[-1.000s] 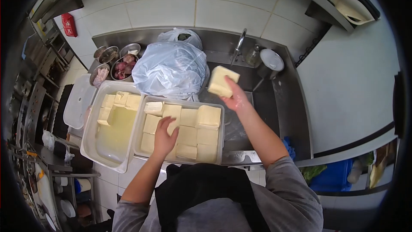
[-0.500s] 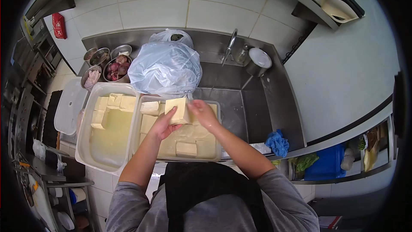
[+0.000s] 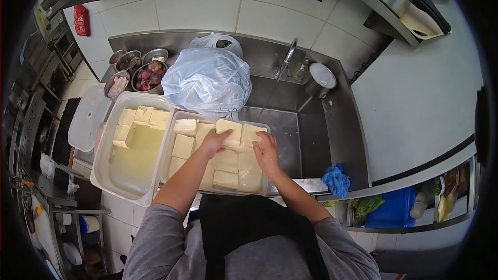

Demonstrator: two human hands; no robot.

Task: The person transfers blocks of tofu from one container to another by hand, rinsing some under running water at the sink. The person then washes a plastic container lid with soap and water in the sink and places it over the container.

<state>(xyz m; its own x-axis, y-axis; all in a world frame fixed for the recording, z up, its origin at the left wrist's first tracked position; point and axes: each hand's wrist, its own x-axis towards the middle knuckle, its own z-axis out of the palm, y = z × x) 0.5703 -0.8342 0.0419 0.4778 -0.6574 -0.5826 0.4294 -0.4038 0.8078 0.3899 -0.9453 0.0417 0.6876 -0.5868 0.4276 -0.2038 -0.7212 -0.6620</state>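
Observation:
Pale blocks of tofu lie close together in a right-hand plastic tub (image 3: pixel 265 176) holding some liquid. My left hand (image 3: pixel 213 144) grips one tofu block (image 3: pixel 229 128) near the tub's far side, thumb on its top and the other fingers partly hidden. My right hand (image 3: pixel 267 155) has its fingers apart, with the tips at the right edge of a neighbouring tofu block (image 3: pixel 252 134). On the left, a second plastic tub (image 3: pixel 98 168) contains cloudy yellowish liquid and several tofu blocks (image 3: pixel 124 135) at its far end.
A stuffed plastic bag (image 3: pixel 207 80) stands behind the tubs. Metal bowls, one with red onions (image 3: pixel 150 77), sit at the back left. To the right are a steel sink (image 3: pixel 282 142), a faucet (image 3: pixel 287 57), a lidded pot (image 3: pixel 320 80) and a crumpled blue cloth (image 3: pixel 336 180).
The tofu block in my left hand has come down among the others in the right tub. My right hand has moved from beside that block to the tub's right side.

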